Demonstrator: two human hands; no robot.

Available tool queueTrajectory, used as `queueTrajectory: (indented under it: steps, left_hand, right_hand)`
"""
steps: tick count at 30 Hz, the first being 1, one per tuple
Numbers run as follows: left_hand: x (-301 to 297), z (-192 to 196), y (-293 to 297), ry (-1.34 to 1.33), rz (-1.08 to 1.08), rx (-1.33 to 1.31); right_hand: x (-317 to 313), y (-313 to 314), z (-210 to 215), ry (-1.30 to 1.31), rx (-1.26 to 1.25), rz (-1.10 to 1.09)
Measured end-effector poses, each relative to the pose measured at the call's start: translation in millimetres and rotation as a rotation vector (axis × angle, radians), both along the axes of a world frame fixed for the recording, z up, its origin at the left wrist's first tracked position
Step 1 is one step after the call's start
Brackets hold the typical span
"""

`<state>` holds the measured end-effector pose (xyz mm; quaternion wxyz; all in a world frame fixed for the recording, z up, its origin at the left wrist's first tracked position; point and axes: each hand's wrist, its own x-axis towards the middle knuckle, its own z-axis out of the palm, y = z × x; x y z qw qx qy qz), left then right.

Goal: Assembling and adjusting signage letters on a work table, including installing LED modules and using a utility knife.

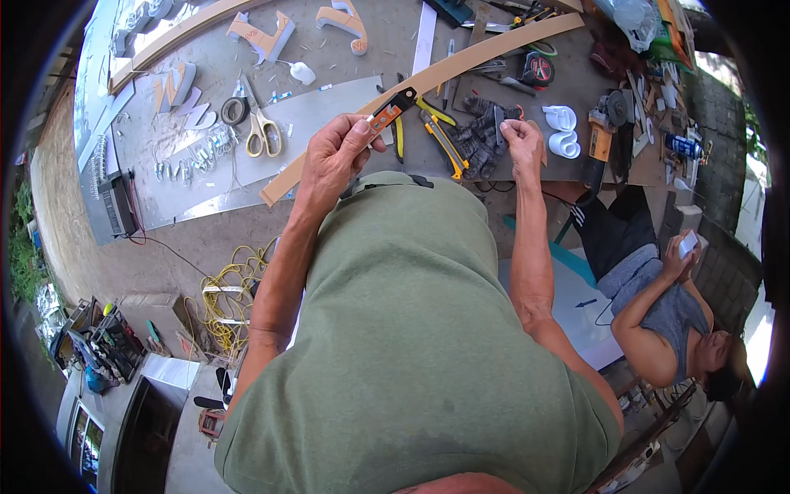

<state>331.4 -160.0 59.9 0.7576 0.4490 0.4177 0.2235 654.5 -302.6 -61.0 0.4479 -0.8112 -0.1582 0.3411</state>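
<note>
My left hand [333, 160] is closed around a slim black-and-orange case [385, 117], its black end with a round hole pointing away from me. With thumb and fingertips, my right hand [525, 150] pinches a small, thin dark flat piece [499, 125], whose kind I cannot make out. Between the hands, a yellow snap-off utility knife [444, 144] lies on the table beside a dark grey work glove [484, 152]. Yellow-handled pliers [434, 111] lie just beyond the knife. A long curved brown strip [494, 47] runs diagonally past my left hand.
Scissors [262, 132], a black tape roll [234, 110] and wired light modules [197, 152] lie left. Foam-like letter shapes [262, 37] sit farther back. Right are a tape measure [538, 69], white rolled strip [563, 132] and angle grinder [605, 132]. A person [666, 305] sits at right.
</note>
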Motion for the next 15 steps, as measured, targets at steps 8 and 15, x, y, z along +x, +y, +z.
queueTrajectory:
  steps: [8, 15]
  left_hand:
    - [4.8, -5.7, 1.3, 0.024, -0.034, -0.037]
    - [8.0, 9.5, 0.7, 0.033, -0.168, 0.021]
  right_hand:
    - [-5.4, 9.5, 16.4, -0.704, -0.133, 0.237]
    - [-79.9, 53.0, 127.6, 0.525, 0.323, 0.356]
